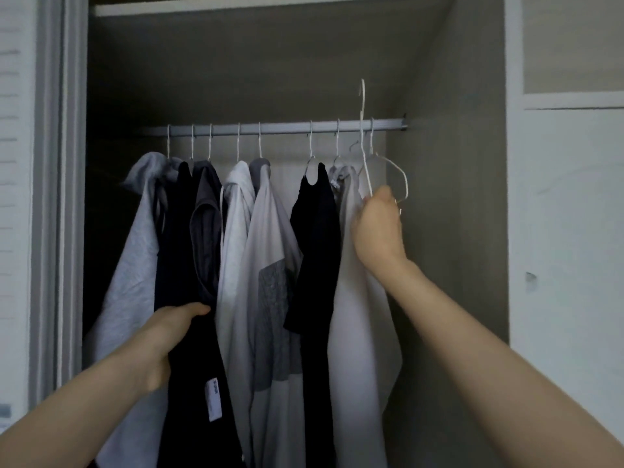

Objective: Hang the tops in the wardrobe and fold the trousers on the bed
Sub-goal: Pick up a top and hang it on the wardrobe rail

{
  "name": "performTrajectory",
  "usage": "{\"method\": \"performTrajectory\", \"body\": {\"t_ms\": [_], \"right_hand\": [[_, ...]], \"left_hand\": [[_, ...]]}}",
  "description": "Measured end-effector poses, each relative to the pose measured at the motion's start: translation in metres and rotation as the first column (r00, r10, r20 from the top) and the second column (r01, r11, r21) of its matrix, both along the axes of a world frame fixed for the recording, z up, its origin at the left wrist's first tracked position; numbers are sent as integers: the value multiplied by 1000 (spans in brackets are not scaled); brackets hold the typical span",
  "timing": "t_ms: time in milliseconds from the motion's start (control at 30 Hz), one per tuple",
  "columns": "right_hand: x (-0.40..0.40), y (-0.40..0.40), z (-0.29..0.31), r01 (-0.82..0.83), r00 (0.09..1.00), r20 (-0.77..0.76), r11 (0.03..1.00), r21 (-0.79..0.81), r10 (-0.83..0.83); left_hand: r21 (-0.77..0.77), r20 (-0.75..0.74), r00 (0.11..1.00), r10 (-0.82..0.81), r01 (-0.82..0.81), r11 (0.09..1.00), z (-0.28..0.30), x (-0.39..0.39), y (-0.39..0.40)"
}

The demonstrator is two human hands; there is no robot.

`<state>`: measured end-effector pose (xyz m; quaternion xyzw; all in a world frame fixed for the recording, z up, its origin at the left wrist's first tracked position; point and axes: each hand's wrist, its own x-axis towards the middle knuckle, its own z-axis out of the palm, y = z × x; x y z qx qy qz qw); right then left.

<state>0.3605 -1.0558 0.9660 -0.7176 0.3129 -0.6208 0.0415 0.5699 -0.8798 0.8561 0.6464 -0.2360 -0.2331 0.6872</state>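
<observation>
An open wardrobe (456, 163) with grey-brown inner walls is seen from the front, framed by a white louvred door (13, 197) on the left and a white panel (567, 231) on the right. A shelf (236, 8) runs across the top, and a metal rail (287, 127) spans the recess below it. Tops (256, 248) in grey, black and white are hung on white wire hangers along the rail. A black top (192, 383) with a white label is gripped by the left hand (169, 336), low in front of the hung clothes. A bare wire hanger (366, 157) is pinched by the right hand (378, 228) near the rail's right end, its hook raised above the rail; a second bare hanger (398, 173) is seen just beside it. The light is dim.
</observation>
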Motion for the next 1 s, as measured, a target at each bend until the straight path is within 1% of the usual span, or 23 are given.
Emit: {"method": "performTrajectory", "body": {"t_ms": [33,100,167,200,233,267,300,333,367,400,467,500,567,667,700,733,800,833,900,967,1000], "right_hand": [[-6,14,-18,-94,994,51,996,-7,94],[-20,46,-56,-232,962,127,969,-81,241],[-31,75,-86,-332,929,132,935,-124,347],[-33,83,-95,-390,911,115,917,-82,397],[-32,90,-99,-466,881,105,884,18,462],[-27,92,-96,-562,827,142,807,178,545],[-23,95,-96,-635,771,228,689,350,595],[-18,93,-91,-667,738,298,585,462,606],[-15,93,-94,-665,737,336,540,516,587],[-15,93,-100,-638,763,337,558,531,551],[-22,96,-121,-576,816,296,659,484,496],[-28,98,-132,-567,824,291,690,450,487],[-43,110,-151,-601,799,320,696,393,509],[-64,127,-164,-648,761,301,696,309,575],[-69,132,-166,-681,732,299,671,294,612],[-71,136,-168,-721,693,298,624,302,657],[-75,142,-167,-761,637,262,537,364,725],[-76,143,-167,-763,620,250,495,416,744],[-78,138,-164,-749,583,265,381,543,768],[-80,132,-160,-701,556,258,278,657,790],[-81,129,-158,-665,544,235,243,706,806]], "left_hand": [[-12,-4,1000,-4,4,1000,1,-3,1],[-39,-15,1000,-18,17,999,3,-10,7],[-60,-22,999,-32,30,998,2,-15,15],[-65,-22,999,-38,37,997,2,-16,18],[-62,-21,999,-41,39,997,2,-19,23],[-70,-17,999,-48,47,996,4,-22,26],[-63,-14,999,-50,49,997,2,-26,31],[-61,-3,999,-53,52,997,3,-29,32],[-50,8,999,-48,49,998,1,-31,36],[-39,18,999,-38,39,998,-2,-34,40],[-13,24,999,-31,31,999,-9,-37,46],[-3,30,999,-28,28,1000,-11,-38,48],[13,28,999,-20,20,1000,-16,-39,55],[15,43,999,-13,13,1000,-22,-39,63],[20,56,998,-11,10,1000,-24,-40,65],[31,70,998,-2,-1,1000,-26,-40,69],[54,106,994,12,-18,998,-29,-38,73],[60,124,992,22,-30,998,-30,-37,75],[69,184,981,56,-70,995,-31,-33,77],[75,265,959,97,-121,990,-33,-27,78],[75,296,948,115,-143,987,-34,-24,78]]}}
